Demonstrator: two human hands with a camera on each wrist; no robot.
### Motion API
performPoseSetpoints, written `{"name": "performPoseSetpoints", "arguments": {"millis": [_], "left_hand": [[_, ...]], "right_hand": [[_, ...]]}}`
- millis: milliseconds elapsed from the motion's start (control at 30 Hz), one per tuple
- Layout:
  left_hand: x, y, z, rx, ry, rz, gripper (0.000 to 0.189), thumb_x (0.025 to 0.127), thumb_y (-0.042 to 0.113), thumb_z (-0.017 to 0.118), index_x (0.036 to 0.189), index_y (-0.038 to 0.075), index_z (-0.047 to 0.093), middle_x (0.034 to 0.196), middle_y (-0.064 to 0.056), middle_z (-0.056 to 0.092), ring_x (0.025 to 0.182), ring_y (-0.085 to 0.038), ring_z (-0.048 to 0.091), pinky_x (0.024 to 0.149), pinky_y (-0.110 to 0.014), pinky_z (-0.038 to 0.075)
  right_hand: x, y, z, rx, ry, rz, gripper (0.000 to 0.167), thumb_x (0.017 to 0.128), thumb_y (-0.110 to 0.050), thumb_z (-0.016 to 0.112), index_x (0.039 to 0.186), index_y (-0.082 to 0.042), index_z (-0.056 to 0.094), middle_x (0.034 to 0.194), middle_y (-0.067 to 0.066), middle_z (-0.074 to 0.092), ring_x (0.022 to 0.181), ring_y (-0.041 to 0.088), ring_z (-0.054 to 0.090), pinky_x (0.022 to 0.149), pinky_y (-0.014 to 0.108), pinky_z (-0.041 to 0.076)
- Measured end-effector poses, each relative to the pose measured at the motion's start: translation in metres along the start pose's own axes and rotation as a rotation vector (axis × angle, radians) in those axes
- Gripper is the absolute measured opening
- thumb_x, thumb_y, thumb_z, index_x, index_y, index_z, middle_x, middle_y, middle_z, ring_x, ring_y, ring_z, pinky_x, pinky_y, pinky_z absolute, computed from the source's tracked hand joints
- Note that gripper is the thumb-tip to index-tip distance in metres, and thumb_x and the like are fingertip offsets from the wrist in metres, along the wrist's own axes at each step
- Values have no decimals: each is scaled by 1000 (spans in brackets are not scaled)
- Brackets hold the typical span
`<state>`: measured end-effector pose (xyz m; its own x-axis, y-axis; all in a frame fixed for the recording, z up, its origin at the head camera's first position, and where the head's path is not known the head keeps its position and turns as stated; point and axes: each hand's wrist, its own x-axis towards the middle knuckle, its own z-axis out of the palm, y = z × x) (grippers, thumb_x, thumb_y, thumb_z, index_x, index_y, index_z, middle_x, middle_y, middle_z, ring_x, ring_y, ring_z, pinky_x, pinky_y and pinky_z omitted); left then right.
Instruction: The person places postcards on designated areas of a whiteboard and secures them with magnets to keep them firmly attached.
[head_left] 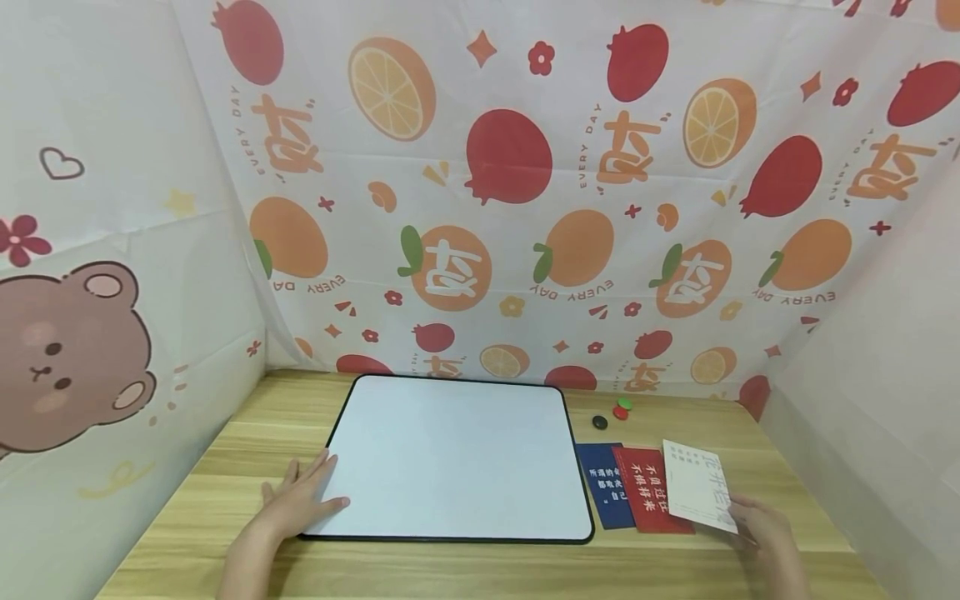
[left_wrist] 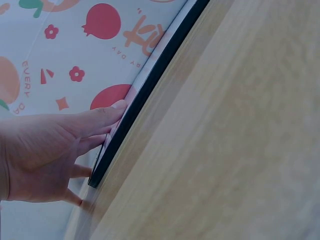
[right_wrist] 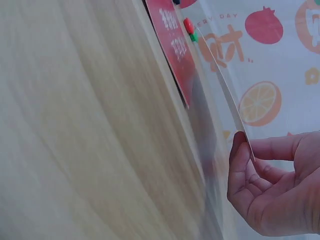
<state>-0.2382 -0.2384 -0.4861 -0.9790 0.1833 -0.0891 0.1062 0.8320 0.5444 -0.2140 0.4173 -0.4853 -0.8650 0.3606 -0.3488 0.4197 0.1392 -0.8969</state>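
Note:
A white board (head_left: 457, 458) with a thin black rim lies flat on the table. My left hand (head_left: 292, 500) rests on its lower left edge, fingers spread; in the left wrist view that hand (left_wrist: 50, 155) touches the board's corner. On the right, my right hand (head_left: 767, 533) pinches a white card (head_left: 693, 487) with printed characters by its right edge. The right wrist view has the card (right_wrist: 225, 90) almost edge-on, raised above the table between thumb and fingers. Below and left of it lie a red card (head_left: 641, 500) and a blue card (head_left: 603, 483), the red overlapping the blue.
Behind the cards sit small round pieces: one black (head_left: 600, 422), one red (head_left: 621, 413) and one green (head_left: 625, 404). A fruit-printed cloth (head_left: 517, 275) hangs at the table's back. Pale cloth walls, one with a bear print (head_left: 67, 358), flank the wooden table (head_left: 202, 483).

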Motion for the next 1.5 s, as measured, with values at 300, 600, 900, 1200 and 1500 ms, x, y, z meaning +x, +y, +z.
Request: {"name": "performPoseSetpoints", "arguments": {"millis": [300, 600, 900, 1200, 1500], "left_hand": [[0, 1, 0, 2, 4, 1, 86, 81, 50, 61, 137, -8, 32, 144, -29, 17, 121, -62, 2, 83, -77, -7], [0, 1, -1, 0, 3, 3, 86, 82, 50, 61, 137, -8, 32, 144, -29, 18, 121, -63, 2, 83, -77, -6], [-1, 3, -2, 13, -1, -9, 85, 82, 49, 61, 138, -8, 31, 144, -29, 17, 121, -62, 2, 84, -77, -6], [-2, 6, -3, 2, 17, 1, 81, 85, 49, 57, 137, -8, 32, 143, -30, 17, 122, -62, 1, 83, -77, -7], [1, 4, 1, 28, 42, 6, 83, 82, 51, 60, 137, -7, 34, 143, -29, 21, 122, -62, 5, 83, -78, -6]], "right_hand": [[-7, -9, 12, -36, -16, -79, 56, 91, -14, 53, 134, 14, 30, 94, 2, 62, 78, 7, 57, 86, 49, 43], [-17, -19, 25, -48, -19, -111, 55, 92, -16, 51, 134, 13, 31, 98, 1, 61, 81, 6, 57, 88, 47, 43], [-28, -29, 42, 10, -49, -150, 51, 94, -11, 48, 136, 12, 29, 98, 1, 59, 81, 8, 58, 77, 31, 50], [-18, -28, 55, 21, -18, -162, 51, 92, -14, 54, 133, 10, 36, 92, 1, 62, 78, 11, 59, 71, 31, 50], [29, 1, 66, 49, 3, -214, 50, 87, -20, 59, 130, 2, 44, 101, 9, 62, 85, 19, 62, 71, 30, 52]]}}
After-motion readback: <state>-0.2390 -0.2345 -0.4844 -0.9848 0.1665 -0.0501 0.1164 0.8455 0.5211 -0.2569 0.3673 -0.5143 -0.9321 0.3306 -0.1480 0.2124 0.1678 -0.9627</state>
